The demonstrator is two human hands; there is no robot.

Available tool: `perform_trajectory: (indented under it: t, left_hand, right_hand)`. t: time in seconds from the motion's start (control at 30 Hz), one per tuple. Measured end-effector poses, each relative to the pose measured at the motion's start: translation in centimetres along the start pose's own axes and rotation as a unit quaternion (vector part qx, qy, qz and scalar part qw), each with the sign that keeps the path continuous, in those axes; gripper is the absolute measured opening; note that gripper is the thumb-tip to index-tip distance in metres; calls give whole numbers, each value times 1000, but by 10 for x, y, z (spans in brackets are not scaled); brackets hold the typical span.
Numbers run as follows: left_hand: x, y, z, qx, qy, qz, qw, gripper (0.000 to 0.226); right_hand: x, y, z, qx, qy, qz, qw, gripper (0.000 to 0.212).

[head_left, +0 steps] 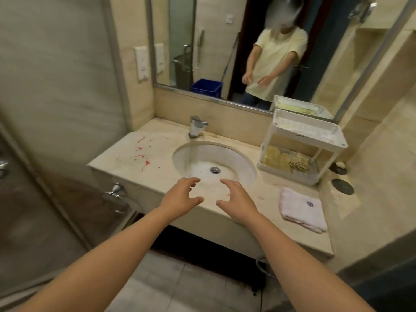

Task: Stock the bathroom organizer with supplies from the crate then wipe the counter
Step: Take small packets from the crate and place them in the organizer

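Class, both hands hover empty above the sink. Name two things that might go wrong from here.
1. The red splatters left of the sink could smear across the counter when wiped.
2. Grabbing the folded towel might bump the white organizer just behind it.

Sink (234, 157), faucet (196, 127), mirror (213, 41)
Faucet stands behind the oval sink; mirror above, white wall dispenser (141, 63) left of it.

Hands: two, left hand (180, 195), right hand (237, 199)
Organizer (302, 144): one, two tiers
Cloth (301, 209): one
Faucet (196, 126): one
Sink (234, 157): one
Mirror (180, 30): one, upper frame
Blue crate (207, 87): one, reflected
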State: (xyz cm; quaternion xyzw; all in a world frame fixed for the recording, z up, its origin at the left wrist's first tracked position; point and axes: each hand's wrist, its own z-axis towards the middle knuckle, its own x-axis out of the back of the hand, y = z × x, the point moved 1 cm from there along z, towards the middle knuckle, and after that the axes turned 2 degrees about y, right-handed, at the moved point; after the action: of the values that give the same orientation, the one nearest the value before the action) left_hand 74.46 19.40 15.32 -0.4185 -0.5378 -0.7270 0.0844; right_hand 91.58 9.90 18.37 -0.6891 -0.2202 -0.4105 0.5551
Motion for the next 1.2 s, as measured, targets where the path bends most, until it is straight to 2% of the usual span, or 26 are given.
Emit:
perform_trajectory:
  t: [0.33,0.63,0.97,1.2]
  left_hand:
    - [133,-127,-123,124,93,25,988,61]
    - [224,-230,-254,241,159,27,957,61]
    - [277,-305,-393,356,222,-2,908,63]
    - [282,-330,-481,433,290,-23,853,60]
  right_hand:
    - [-131,-160,-7,132,-111,10,985,68]
    - [-251,-292,-60,224,-197,2,954,67]
    - [-362,-398,-125,299,-288,-4,910,69]
    - [-418,-443,-177,347,-369,-17,862,68]
